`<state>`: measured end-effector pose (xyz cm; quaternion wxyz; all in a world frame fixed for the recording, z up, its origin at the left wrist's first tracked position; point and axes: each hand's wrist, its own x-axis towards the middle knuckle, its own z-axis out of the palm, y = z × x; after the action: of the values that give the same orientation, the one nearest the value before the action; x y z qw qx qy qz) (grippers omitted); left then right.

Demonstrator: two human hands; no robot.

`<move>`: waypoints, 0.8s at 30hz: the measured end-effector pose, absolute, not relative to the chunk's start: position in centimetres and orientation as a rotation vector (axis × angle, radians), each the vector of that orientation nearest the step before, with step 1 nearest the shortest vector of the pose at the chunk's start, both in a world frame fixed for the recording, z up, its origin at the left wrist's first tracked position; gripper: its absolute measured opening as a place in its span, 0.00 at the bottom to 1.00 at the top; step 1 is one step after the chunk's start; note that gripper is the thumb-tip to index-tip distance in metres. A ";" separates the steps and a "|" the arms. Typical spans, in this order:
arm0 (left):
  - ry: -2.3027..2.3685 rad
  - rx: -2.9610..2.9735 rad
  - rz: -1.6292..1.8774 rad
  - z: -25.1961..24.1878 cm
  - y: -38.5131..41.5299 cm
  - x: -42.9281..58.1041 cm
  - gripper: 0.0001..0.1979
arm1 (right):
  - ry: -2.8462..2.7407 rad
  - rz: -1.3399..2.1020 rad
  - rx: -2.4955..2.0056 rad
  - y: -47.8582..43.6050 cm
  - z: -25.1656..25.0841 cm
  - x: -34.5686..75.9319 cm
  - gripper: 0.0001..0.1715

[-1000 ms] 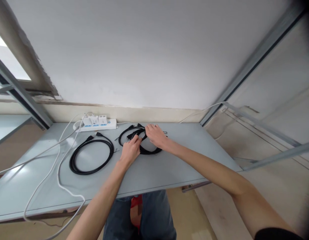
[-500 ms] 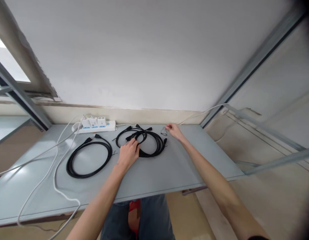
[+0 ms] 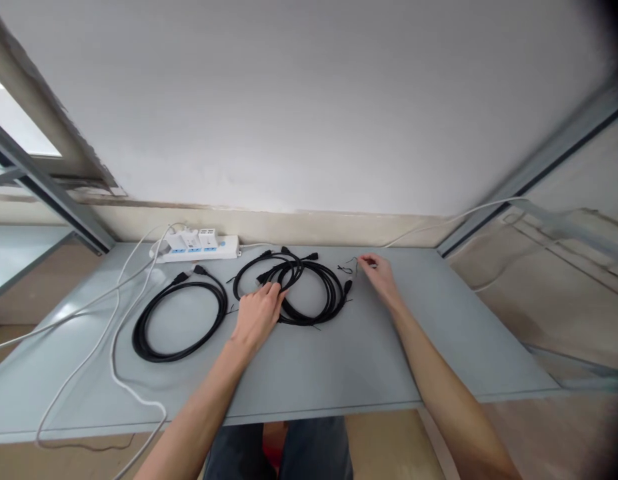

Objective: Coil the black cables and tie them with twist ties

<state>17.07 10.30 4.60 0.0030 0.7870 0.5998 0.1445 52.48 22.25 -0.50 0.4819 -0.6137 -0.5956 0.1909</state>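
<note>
My left hand (image 3: 259,312) is closed around the near side of a coiled black cable (image 3: 237,281), whose loop overlaps a second coil of black cable (image 3: 337,297) lying to its right. Dark connector plugs show at the far ends of these loops. Beyond the right coil, my right hand (image 3: 381,277) pinches a thin black twist tie (image 3: 357,265) between thumb and fingertips. Beside it on the tabletop lies more thin black tie (image 3: 345,270). A third black cable coil (image 3: 151,350) rests flat at the left, apart from both hands.
A white power strip (image 3: 229,248) with white plugs in it stands at the back left. Loose white cords (image 3: 113,363) run across the left side and hang over the front edge. Metal frame posts (image 3: 69,203) rise at either side of the grey table (image 3: 339,373).
My right hand has moved a little right and nearer, with the twist tie in its fingertips. My left hand stays on the cable coil. The whole view has shifted slightly.
</note>
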 end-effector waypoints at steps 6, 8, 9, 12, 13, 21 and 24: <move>1.909 2.409 0.291 4.8 10.0 17.3 0.25 | -1.429 0.478 -1.531 22.2 -1.3 52.7 0.27; 1.941 2.393 0.315 4.8 10.0 17.3 0.26 | -1.466 0.405 -1.554 22.1 -1.5 52.3 0.28; 1.960 2.386 0.326 4.8 9.9 17.2 0.26 | -1.491 0.369 -1.560 22.0 -1.5 52.2 0.28; 1.994 2.373 0.370 4.9 9.9 17.1 0.24 | -1.548 0.305 -1.570 21.8 -1.7 52.0 0.27; 1.992 2.375 0.392 4.9 9.9 17.0 0.24 | -1.553 0.294 -1.572 21.8 -1.8 51.9 0.26; 1.966 2.415 0.456 4.0 10.1 16.8 0.23 | -1.552 0.304 -1.586 21.3 -1.7 51.5 0.19; 1.954 2.434 0.427 3.7 10.3 16.8 0.22 | -1.525 0.294 -1.607 21.2 -1.4 51.3 0.17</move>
<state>16.82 10.29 3.71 -0.0045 0.7725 0.6203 0.1356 51.26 21.20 -1.39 0.4379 -0.6464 -0.6135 0.1184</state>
